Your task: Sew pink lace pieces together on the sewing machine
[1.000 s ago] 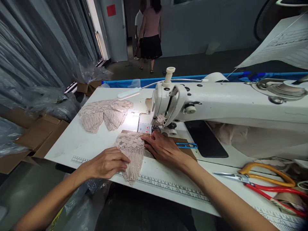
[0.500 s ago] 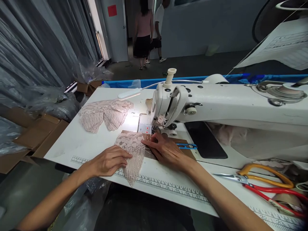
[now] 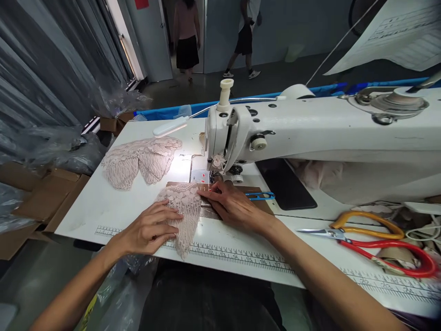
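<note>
While the left hand (image 3: 149, 227) lay spread across the lace (image 3: 188, 212), the right hand (image 3: 234, 205) touched its edge, grip unclear!

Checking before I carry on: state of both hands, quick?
Left hand: open, resting on the lace piece.
Right hand: at the lace piece's upper right edge; whether it's pinching cannot be told.

A dim grey wall (image 3: 213, 32) meets a dark floor (image 3: 210, 87), with a grey door (image 3: 148, 43) at left, grey drapery (image 3: 51, 50) beside it, and a white lamp (image 3: 171, 127) brightly lighting the white tabletop (image 3: 86, 202).
</note>
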The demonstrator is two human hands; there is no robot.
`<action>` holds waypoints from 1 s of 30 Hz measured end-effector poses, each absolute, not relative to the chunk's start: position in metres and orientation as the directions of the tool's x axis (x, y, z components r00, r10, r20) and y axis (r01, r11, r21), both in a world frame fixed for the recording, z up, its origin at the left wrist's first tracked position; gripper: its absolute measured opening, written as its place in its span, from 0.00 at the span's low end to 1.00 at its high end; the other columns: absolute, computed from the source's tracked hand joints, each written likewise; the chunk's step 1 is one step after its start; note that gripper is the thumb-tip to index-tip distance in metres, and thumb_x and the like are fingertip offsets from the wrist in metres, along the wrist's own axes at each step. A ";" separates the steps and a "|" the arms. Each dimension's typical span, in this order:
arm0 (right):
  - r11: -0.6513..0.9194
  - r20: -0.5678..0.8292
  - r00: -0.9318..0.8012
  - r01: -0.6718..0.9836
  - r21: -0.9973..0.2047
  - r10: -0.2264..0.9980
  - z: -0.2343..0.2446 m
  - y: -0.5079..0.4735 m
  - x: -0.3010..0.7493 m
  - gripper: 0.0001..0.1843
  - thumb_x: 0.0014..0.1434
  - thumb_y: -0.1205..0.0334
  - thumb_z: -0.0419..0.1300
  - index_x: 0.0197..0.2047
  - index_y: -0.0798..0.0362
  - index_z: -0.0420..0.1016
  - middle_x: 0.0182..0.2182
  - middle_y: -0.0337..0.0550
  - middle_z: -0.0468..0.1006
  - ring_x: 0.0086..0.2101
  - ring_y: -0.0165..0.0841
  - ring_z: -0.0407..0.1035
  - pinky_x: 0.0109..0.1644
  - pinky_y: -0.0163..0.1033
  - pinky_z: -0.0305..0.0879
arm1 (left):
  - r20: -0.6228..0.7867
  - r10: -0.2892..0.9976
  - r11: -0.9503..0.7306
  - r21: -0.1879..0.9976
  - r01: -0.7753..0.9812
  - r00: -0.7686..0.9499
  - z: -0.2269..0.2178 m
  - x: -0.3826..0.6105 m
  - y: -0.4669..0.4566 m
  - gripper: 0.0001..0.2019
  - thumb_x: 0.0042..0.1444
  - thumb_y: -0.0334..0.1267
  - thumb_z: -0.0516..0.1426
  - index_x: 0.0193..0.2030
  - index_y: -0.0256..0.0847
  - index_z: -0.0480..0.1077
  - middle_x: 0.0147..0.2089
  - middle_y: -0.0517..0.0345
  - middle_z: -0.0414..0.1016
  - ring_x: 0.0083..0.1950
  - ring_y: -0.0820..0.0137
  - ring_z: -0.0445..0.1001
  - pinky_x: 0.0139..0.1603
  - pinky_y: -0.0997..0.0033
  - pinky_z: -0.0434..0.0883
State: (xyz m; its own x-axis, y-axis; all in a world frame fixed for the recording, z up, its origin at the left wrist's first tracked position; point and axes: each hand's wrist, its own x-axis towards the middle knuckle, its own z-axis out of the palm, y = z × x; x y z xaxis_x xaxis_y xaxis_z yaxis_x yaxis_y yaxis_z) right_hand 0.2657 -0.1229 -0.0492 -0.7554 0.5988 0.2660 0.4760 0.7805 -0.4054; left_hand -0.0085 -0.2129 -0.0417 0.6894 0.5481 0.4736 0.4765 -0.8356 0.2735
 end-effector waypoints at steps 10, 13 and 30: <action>0.806 0.289 -0.768 0.460 -0.372 0.572 -0.055 -0.124 0.268 0.20 0.64 0.69 0.50 0.54 0.47 0.76 0.42 0.50 0.67 0.40 0.37 0.64 0.44 0.43 0.63 | 0.467 0.533 -0.846 0.308 0.436 0.705 -0.050 -0.009 -0.211 0.09 0.59 0.26 0.59 0.46 0.36 0.74 0.51 0.45 0.77 0.58 0.60 0.73 0.62 0.48 0.69; 0.808 0.294 -0.763 0.475 -0.349 0.576 -0.054 -0.124 0.268 0.21 0.64 0.69 0.50 0.55 0.47 0.75 0.42 0.51 0.67 0.40 0.37 0.64 0.44 0.43 0.64 | 0.463 0.529 -0.848 0.290 0.443 0.711 -0.050 -0.010 -0.212 0.08 0.59 0.27 0.59 0.45 0.36 0.74 0.53 0.45 0.76 0.60 0.58 0.70 0.63 0.43 0.66; 0.840 0.286 -0.797 0.454 -0.298 0.533 -0.056 -0.139 0.274 0.23 0.63 0.69 0.52 0.59 0.46 0.72 0.43 0.52 0.68 0.44 0.40 0.65 0.47 0.49 0.67 | 0.493 0.512 -0.858 0.330 0.393 0.703 -0.046 -0.006 -0.210 0.09 0.60 0.27 0.57 0.47 0.34 0.72 0.47 0.44 0.78 0.49 0.63 0.77 0.55 0.54 0.73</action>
State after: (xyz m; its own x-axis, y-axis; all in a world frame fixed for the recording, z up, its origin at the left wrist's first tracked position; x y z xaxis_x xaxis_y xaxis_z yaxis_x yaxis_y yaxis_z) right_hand 0.2744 -0.1394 -0.0561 -0.7967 0.5325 0.2859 0.4541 0.8395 -0.2983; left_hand -0.0062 -0.2097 -0.0457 0.7035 0.5119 0.4931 0.3932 -0.8582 0.3299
